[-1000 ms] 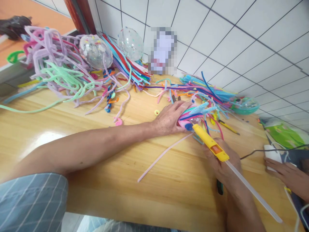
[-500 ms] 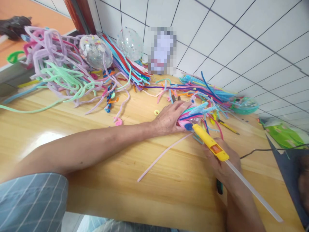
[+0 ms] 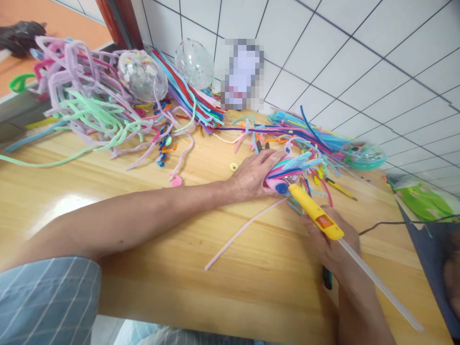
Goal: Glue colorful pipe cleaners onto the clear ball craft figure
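My left hand [image 3: 253,177] is closed round a bundle of coloured pipe cleaners [image 3: 283,168], pink, blue and purple, with something clear and shiny among them. In my right hand [image 3: 339,239] is a yellow hot glue gun [image 3: 312,211], its nozzle touching or close to the bundle's near side. A long translucent glue stick [image 3: 381,282] sticks out of the gun's back end. Beneath the bundle, a pale pink pipe cleaner [image 3: 244,235] trails across the wooden table [image 3: 161,282]. My right fingers are partly hidden behind the gun.
Tangled lilac and mint pipe cleaners [image 3: 89,105] heap up at the left, beside a clear confetti-filled ball [image 3: 143,75]. Blue pipe cleaners [image 3: 312,132] lie along the tiled wall. A yellow cutter knife [image 3: 341,189] and a black cord [image 3: 391,223] are at the right.
The glue gun's nozzle has shifted very slightly to the right along the bundle. My left hand keeps its hold and has barely moved.
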Tool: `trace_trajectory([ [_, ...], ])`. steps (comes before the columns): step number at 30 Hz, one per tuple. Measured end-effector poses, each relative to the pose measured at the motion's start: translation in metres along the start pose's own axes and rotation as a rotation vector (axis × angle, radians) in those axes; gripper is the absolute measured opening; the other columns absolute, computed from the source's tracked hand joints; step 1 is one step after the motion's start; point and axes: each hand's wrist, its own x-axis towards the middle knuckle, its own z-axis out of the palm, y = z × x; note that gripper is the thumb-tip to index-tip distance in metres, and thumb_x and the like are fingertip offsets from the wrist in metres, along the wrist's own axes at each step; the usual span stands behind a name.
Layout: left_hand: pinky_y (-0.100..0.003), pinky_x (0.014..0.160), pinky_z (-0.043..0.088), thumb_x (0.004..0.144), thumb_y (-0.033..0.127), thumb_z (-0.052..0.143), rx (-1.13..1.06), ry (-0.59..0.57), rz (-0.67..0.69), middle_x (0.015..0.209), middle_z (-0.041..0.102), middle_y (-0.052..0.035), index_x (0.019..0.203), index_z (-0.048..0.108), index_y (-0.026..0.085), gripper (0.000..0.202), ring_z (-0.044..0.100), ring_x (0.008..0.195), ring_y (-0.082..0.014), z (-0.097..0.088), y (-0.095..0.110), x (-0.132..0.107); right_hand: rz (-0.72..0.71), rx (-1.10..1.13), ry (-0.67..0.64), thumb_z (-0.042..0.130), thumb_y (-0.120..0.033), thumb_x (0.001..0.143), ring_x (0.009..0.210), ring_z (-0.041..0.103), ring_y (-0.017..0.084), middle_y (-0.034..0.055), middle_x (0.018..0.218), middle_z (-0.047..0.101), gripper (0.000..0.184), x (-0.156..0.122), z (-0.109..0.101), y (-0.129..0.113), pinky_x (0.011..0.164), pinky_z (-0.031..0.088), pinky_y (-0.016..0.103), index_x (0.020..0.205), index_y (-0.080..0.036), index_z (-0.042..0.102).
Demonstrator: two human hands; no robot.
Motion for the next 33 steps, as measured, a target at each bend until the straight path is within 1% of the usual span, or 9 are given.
trace_trajectory([
  [3,-0.058,0.126,0.051,0.091,0.056,0.082,0.002,0.004,0.007,0.163,0.058,-0.0215,0.168,0.043,0.023,0.092,0.060,0.151,-0.0400,0.000,0.000,0.000,0.000,0.004,-0.003,0.069,-0.040,0.104,0.063,0.065,0.021,-0.0012,0.078,0.065,0.012,0.000,0.000,0.001,0.057,0.046,0.033,0.096,-0.032,0.064],
  [8,-0.056,0.126,0.052,0.092,0.056,0.081,0.025,0.013,0.021,0.161,0.058,-0.0243,0.166,0.045,0.016,0.092,0.061,0.150,-0.0402,0.000,0.000,0.000,0.020,0.011,0.005,0.070,-0.043,0.104,0.060,0.062,0.020,-0.0014,0.075,0.063,0.015,-0.003,0.000,0.004,0.057,0.044,0.033,0.095,-0.032,0.064],
  [14,-0.057,0.127,0.051,0.092,0.056,0.082,0.013,0.007,0.017,0.162,0.058,-0.0219,0.168,0.043,0.021,0.092,0.060,0.151,-0.0392,-0.001,0.000,0.000,0.023,-0.011,-0.007,0.070,-0.042,0.104,0.064,0.066,0.021,-0.0011,0.078,0.067,0.011,-0.003,0.000,0.003,0.059,0.047,0.032,0.098,-0.033,0.065],
  [18,-0.057,0.126,0.051,0.092,0.055,0.082,0.012,0.010,0.019,0.162,0.058,-0.0226,0.168,0.043,0.020,0.092,0.060,0.151,-0.0397,-0.001,0.000,0.000,0.001,-0.021,0.005,0.070,-0.041,0.102,0.061,0.066,0.021,-0.0017,0.077,0.068,0.011,-0.002,0.002,0.003,0.055,0.046,0.032,0.098,-0.032,0.067],
  [23,-0.057,0.126,0.051,0.093,0.055,0.081,0.010,0.013,0.020,0.162,0.058,-0.0217,0.167,0.044,0.021,0.090,0.060,0.151,-0.0391,-0.001,0.000,-0.001,-0.019,-0.114,0.014,0.069,-0.044,0.103,0.065,0.072,0.025,0.0009,0.081,0.072,0.012,-0.004,0.004,0.008,0.053,0.045,0.033,0.101,-0.032,0.066],
  [26,-0.057,0.126,0.051,0.093,0.055,0.079,0.010,0.022,0.034,0.162,0.058,-0.0233,0.166,0.044,0.018,0.089,0.060,0.151,-0.0394,-0.001,-0.001,0.000,0.006,-0.160,0.006,0.064,-0.046,0.105,0.067,0.074,0.027,0.0030,0.084,0.075,0.014,-0.005,0.003,0.008,0.053,0.047,0.034,0.103,-0.033,0.068],
  [29,-0.057,0.126,0.051,0.094,0.055,0.078,0.009,0.024,0.047,0.162,0.058,-0.0235,0.166,0.045,0.017,0.088,0.060,0.151,-0.0389,-0.001,-0.001,0.000,0.072,-0.224,-0.033,0.064,-0.047,0.102,0.063,0.072,0.026,0.0035,0.082,0.075,0.017,-0.002,0.000,0.004,0.051,0.046,0.034,0.101,-0.031,0.071],
  [31,-0.057,0.126,0.052,0.094,0.055,0.078,0.009,0.028,0.054,0.161,0.059,-0.0236,0.165,0.045,0.017,0.087,0.061,0.150,-0.0388,-0.001,0.000,0.000,0.091,-0.220,-0.050,0.067,-0.045,0.100,0.066,0.074,0.025,0.0035,0.083,0.077,0.016,0.001,-0.001,0.000,0.052,0.049,0.033,0.102,-0.030,0.072],
  [33,-0.057,0.125,0.052,0.094,0.053,0.078,0.013,0.033,0.057,0.161,0.059,-0.0245,0.165,0.045,0.016,0.087,0.061,0.150,-0.0391,-0.001,0.000,0.001,0.061,-0.154,-0.038,0.069,-0.042,0.100,0.078,0.079,0.026,0.0049,0.092,0.080,0.015,0.003,-0.002,-0.004,0.060,0.057,0.034,0.106,-0.030,0.074],
])
